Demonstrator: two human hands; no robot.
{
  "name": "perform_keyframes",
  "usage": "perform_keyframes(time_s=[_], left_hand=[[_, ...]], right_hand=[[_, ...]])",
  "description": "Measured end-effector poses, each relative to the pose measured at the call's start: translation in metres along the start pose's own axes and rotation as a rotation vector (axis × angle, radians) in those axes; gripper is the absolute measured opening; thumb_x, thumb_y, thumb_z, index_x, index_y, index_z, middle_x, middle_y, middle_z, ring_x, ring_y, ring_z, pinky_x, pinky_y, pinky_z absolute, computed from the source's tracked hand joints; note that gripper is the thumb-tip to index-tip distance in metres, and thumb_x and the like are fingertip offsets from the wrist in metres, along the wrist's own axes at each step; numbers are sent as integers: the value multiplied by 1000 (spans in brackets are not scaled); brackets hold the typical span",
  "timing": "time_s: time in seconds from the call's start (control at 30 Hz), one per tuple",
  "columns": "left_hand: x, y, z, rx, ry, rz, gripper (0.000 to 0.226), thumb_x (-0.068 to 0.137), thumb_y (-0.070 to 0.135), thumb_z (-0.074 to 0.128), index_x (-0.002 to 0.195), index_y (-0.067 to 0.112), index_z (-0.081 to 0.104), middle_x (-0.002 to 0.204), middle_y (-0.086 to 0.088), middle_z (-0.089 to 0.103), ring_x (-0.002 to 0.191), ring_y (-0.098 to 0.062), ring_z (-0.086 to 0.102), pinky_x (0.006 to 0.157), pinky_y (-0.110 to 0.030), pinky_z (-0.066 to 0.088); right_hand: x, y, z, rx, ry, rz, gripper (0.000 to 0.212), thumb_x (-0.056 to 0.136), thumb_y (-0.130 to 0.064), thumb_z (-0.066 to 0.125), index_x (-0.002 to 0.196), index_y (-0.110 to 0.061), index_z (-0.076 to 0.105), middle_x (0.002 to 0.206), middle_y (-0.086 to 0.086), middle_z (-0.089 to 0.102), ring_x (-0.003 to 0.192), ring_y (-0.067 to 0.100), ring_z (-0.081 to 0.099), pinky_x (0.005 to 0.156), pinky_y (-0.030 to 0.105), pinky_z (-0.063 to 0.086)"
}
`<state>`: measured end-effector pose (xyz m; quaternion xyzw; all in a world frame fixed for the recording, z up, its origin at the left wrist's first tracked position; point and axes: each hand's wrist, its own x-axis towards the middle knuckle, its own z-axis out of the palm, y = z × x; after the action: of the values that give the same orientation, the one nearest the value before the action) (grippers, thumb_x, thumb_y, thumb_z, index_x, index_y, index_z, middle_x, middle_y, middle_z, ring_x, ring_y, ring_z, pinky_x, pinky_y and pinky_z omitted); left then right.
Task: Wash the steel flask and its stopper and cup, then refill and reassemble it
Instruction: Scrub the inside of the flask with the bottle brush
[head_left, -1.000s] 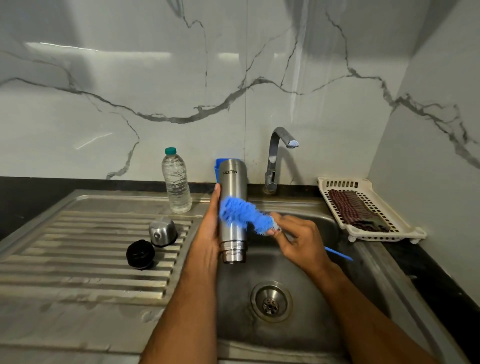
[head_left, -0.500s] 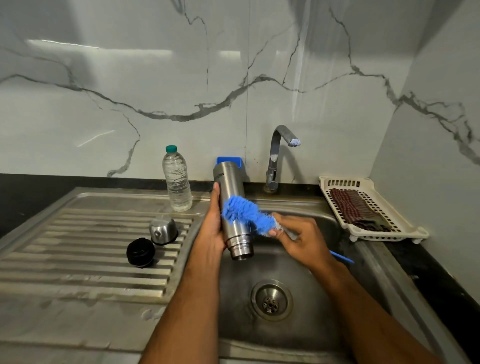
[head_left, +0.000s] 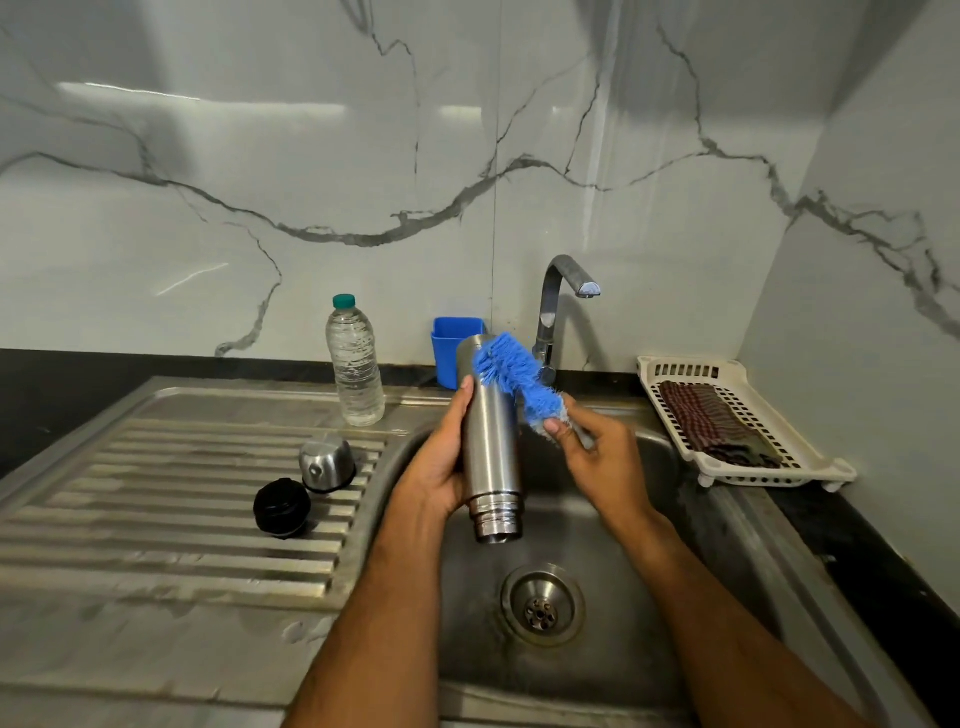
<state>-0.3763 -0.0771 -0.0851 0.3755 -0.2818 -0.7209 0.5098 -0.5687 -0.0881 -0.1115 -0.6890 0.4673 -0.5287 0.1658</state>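
The step in hand looks like the scrubbing of the flask's outside, early in the task: stopper and cup lie apart and no water runs from the tap.

Nearest, the left hand (head_left: 441, 475) is curled round the cylindrical brushed-steel flask (head_left: 491, 441), palm against its left side and fingertips reaching up along the wall. The flask is held over the steel sink basin (head_left: 613, 670), mouth down and towards the person, base tilted away.

Just right of it, the right hand (head_left: 597, 457) pinches the neck of the blue bristle bottle brush (head_left: 514, 379), thumb and fingers closed on it. The bristle head lies against the upper right side of the flask, near its base.

To the left of the left hand, on the ribbed steel draining board (head_left: 156, 519), sit the round black stopper (head_left: 281, 508) and, just beyond it, the small domed steel cup (head_left: 327, 463).

Farther back stand a clear plastic water bottle with a green cap (head_left: 355, 364), a blue plastic holder (head_left: 452, 353) behind the flask, and the curved steel tap (head_left: 558, 306).

Next, I judge, the brush must work round the remaining wall or go inside the mouth, which calls for turning the flask in the left grip.
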Motion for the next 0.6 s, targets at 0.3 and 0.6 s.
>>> perform_keyframes(time_s=[0.3,0.6], left_hand=[[2,9,-16,-280,-16,34,78,91,67,57,136,4,55,108,-21,71,84,-31,72,69,-42,63],[2,-1,-3,-43,-27,18,76,81,54,79,137,7,59,122,-20,70,107,-33,71,91,-46,58]], right_hand=[[-18,8,-15,1,-254,-121,43,85,-15,80,126,-18,68,117,-11,71,108,0,68,96,33,57],[2,-2,-7,57,-3,13,41,92,-26,72,133,-20,65,121,-15,69,111,-10,62,92,11,49]])
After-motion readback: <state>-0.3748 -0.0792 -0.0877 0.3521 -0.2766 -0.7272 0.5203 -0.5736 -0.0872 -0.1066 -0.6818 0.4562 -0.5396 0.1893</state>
